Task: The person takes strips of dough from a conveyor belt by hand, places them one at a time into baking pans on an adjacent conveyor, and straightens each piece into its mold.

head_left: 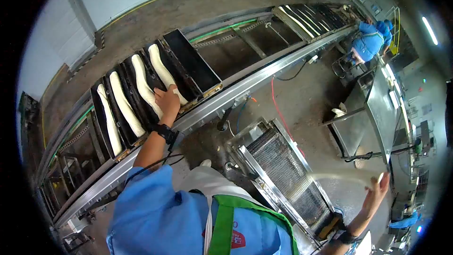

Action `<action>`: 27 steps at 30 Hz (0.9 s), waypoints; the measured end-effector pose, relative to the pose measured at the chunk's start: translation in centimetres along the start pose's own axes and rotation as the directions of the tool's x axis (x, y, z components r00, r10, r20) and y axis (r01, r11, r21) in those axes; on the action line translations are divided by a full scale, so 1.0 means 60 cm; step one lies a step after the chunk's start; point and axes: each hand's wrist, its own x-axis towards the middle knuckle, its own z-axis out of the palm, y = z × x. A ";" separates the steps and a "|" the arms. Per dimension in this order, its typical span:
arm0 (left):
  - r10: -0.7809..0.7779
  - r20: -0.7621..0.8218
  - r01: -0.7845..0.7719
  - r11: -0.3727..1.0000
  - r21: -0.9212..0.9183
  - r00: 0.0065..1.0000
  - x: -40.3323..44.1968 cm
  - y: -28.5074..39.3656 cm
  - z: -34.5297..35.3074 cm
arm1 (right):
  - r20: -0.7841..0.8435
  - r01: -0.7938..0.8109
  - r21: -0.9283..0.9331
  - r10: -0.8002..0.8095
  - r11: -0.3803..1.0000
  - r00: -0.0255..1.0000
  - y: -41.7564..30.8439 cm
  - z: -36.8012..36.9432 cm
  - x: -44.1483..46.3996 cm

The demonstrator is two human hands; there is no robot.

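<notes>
My left hand (pixel 168 100) rests at the near end of a long pale dough strip (pixel 161 68) in a dark baking pan (pixel 188 61). Its fingers are apart, touching the dough. Other dough strips lie lengthwise in the neighbouring troughs, among them a wavy strip (pixel 143 85) and a thinner strip (pixel 109 120) at the far left. Out to the right, my right hand (pixel 376 192) is raised with its fingers closed on the end of a pale dough strip (pixel 344 175). That strip is smeared by motion and stretches left over a mesh belt.
The pan sits on a long metal-railed conveyor (pixel 255 79); farther along is another pan (pixel 314 21) with thin strips. Below stands a small mesh-belt conveyor (pixel 283 165). A steel table (pixel 382 113) stands right. Co-workers in blue (pixel 370 40) are at the far line. A red hose (pixel 278 108) crosses the floor.
</notes>
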 end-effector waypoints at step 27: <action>0.235 0.224 -0.242 0.970 0.006 0.946 -0.003 -0.048 -0.033 | 0.865 0.431 -0.304 0.057 0.849 0.498 0.398 0.409 0.042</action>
